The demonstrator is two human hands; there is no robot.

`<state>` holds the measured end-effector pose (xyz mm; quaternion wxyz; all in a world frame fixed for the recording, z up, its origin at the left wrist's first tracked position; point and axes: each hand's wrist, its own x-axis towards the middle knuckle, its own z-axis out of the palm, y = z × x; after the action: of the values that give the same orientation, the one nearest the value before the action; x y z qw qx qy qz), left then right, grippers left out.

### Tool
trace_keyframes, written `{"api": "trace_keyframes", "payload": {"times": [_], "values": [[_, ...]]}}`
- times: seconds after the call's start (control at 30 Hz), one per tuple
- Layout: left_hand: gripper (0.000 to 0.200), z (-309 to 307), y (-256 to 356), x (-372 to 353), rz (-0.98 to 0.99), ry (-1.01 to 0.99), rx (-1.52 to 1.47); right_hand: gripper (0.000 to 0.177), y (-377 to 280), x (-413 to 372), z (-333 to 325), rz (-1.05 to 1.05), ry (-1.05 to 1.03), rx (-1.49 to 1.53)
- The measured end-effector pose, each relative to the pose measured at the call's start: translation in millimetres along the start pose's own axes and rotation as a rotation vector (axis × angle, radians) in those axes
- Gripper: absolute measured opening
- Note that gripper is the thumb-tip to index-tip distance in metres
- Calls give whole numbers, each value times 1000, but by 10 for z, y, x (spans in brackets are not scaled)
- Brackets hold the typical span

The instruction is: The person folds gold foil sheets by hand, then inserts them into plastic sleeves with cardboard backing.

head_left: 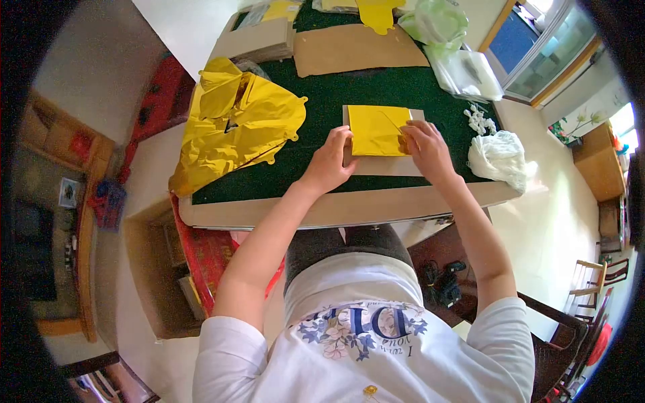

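Note:
A yellow foil balloon (376, 130), folded into a flat rectangle, lies on a piece of grey-brown cardboard (390, 166) in front of me. My left hand (329, 161) is closed at the left edge of the cardboard, its fingers beside the foil. At the opposite side, the fingers of my right hand (430, 151) pinch the foil's right edge. A diagonal crease crosses the foil near that hand. To the left, a heap of unfolded yellow foil balloons (245, 127) with small edge tabs spreads over the table corner.
The table has a dark green cover (322, 94) and a cardboard front edge (269, 211). Stacked cardboard (259, 40) and a large brown sheet (363, 50) lie at the back. Clear plastic bags (463, 74) and a white bundle (500, 158) sit on the right. An open carton (151, 269) stands below left.

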<state>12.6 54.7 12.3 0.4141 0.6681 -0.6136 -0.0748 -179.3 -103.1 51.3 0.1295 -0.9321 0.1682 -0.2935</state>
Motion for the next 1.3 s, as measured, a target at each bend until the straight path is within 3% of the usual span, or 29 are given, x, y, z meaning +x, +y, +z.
{"api": "trace_keyframes", "payload": {"times": [0.07, 0.23, 0.37, 0.5, 0.6, 0.63, 0.73, 0.77, 0.9, 1.0, 1.3], "values": [[56, -5, -20, -3, 2, 6, -16, 10, 92, -8, 36, 67, -23, -22], [45, 6, -78, 16, 31, 26, -115, 12, 109, -150, 96, -14, -120, -50], [35, -20, -9, 147, 42, 167, 29, 12, 113, -155, 128, -20, -83, -53], [47, 112, 101, 447, 162, 90, 304, 11, 123, -80, 102, -11, -89, -48], [52, 226, 137, 674, 188, 41, 330, 14, 197, -45, 100, 6, -59, -38], [58, 367, 102, 757, 186, -88, 438, 16, 246, -43, 106, 16, -47, -35], [61, 458, 15, 791, 156, -201, 542, 19, 588, 34, 164, 415, 101, 14], [63, 463, -20, 811, 144, -249, 584, 24, 776, 59, 197, 525, 67, -23], [61, 466, -28, 911, 116, -336, 571, 30, 982, 313, 111, 550, -155, 13], [61, 520, -45, 946, 99, -329, 544, 25, 1164, 417, 151, 577, -291, 132], [61, 619, -130, 945, 69, -278, 506, 15, 1099, 541, 424, 502, 25, 88]]}}
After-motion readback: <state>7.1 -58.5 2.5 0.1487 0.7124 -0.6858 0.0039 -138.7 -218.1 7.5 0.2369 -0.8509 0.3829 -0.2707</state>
